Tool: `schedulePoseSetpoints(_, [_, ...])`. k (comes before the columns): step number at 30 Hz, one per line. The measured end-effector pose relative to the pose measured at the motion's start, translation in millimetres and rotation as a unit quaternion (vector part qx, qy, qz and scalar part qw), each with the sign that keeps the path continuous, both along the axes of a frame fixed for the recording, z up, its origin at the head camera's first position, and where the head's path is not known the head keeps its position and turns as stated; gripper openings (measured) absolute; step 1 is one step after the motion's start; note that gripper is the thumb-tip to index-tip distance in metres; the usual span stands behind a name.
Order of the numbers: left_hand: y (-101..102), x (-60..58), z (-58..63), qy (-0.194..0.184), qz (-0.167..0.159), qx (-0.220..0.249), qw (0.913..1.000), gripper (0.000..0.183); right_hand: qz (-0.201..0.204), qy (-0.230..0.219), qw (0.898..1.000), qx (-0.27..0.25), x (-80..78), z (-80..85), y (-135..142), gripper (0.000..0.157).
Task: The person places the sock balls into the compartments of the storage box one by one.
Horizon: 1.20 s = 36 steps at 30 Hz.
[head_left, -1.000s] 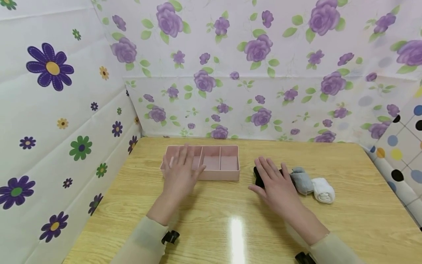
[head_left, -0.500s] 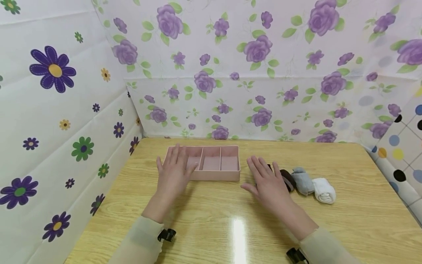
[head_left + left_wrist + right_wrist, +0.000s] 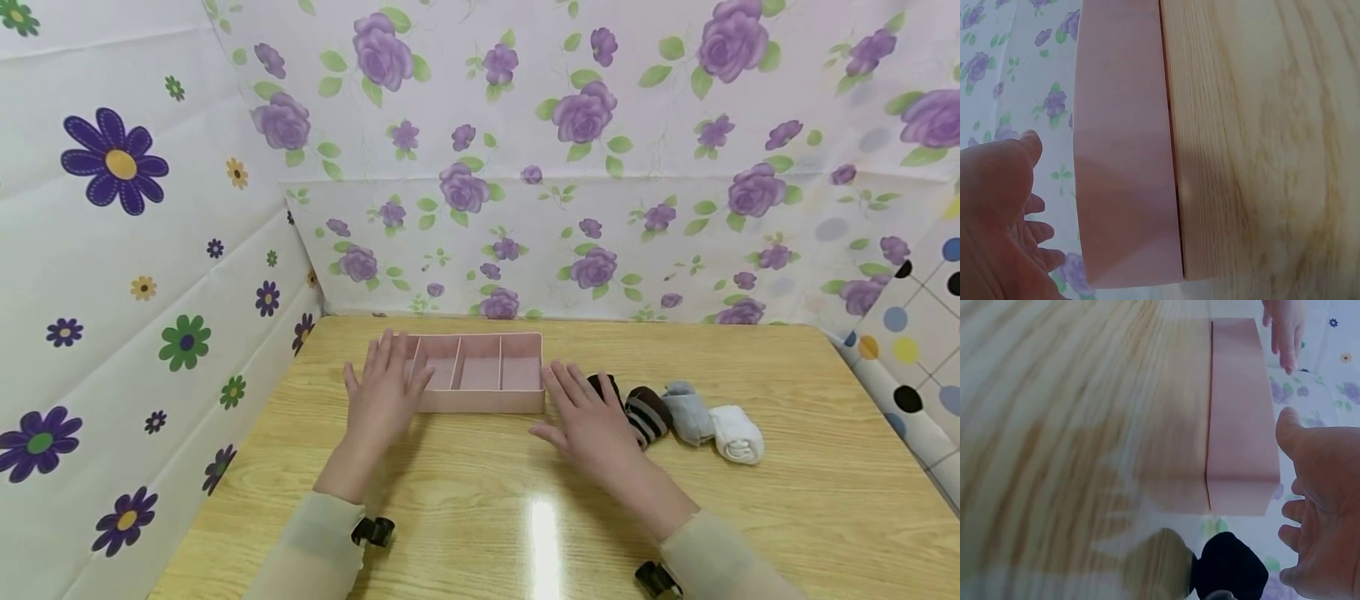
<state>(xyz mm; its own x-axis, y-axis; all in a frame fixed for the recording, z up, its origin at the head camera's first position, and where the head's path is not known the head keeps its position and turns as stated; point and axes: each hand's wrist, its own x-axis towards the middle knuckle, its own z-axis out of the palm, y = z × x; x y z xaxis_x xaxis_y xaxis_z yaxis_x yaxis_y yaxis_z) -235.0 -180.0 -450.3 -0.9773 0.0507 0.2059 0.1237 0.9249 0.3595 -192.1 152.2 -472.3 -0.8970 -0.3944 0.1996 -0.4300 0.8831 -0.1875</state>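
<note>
A pink box (image 3: pixel 480 402) with several compartments stands on the table. My left hand (image 3: pixel 378 400) is over its left end with fingers spread, holding nothing. The left wrist view shows that hand (image 3: pixel 997 212) beyond the box's front wall (image 3: pixel 1125 144), apart from it. My right hand (image 3: pixel 592 425) hovers by the box's right end, fingers straight and thumb out, also holding nothing. To its right lie rolled socks in a row: a black one (image 3: pixel 606 387) partly hidden by the hand, a striped brown one (image 3: pixel 647 415), a grey one (image 3: pixel 687 414) and a white one (image 3: pixel 737 435).
The wooden table (image 3: pixel 465 492) meets a flowered cloth backdrop (image 3: pixel 525 208) along its far edge. Another patterned cloth (image 3: pixel 120 292) closes off the left side. A dotted sheet (image 3: pixel 907 367) hangs at the right.
Both hands have drifted left. The right hand has gone from above the dark socks toward the box's right end, uncovering the striped sock and part of the black one. Box and socks stay put.
</note>
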Motion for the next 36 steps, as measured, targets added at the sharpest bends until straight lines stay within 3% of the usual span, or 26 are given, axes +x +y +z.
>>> schedulePoseSetpoints(8, [-9.1, -4.7, -5.0, -0.021, 0.005, 0.026, 0.9994, 0.083, 0.01, 0.002, 1.0, 0.01, -5.7, -3.8, -13.1, 0.089])
schedulePoseSetpoints(19, [-17.4, -6.6, -11.3, -0.035, 0.018, 0.021, 0.999, 0.085, 0.013, -0.002, 1.0, 0.025, -6.5, -1.8, -21.3, 0.089])
schedulePoseSetpoints(26, [-18.1, -8.0, -15.7, -0.03, 0.016, 0.042, 0.9985, 0.086, 0.007, -0.01, 1.0, 0.023, -8.8, -3.3, -22.9, 0.091])
schedulePoseSetpoints(36, [-8.9, -13.1, -26.2, -0.013, 0.024, 0.008, 0.9996, 0.081, -0.007, -0.027, 0.999, 0.044, -22.6, 1.2, -19.2, 0.097])
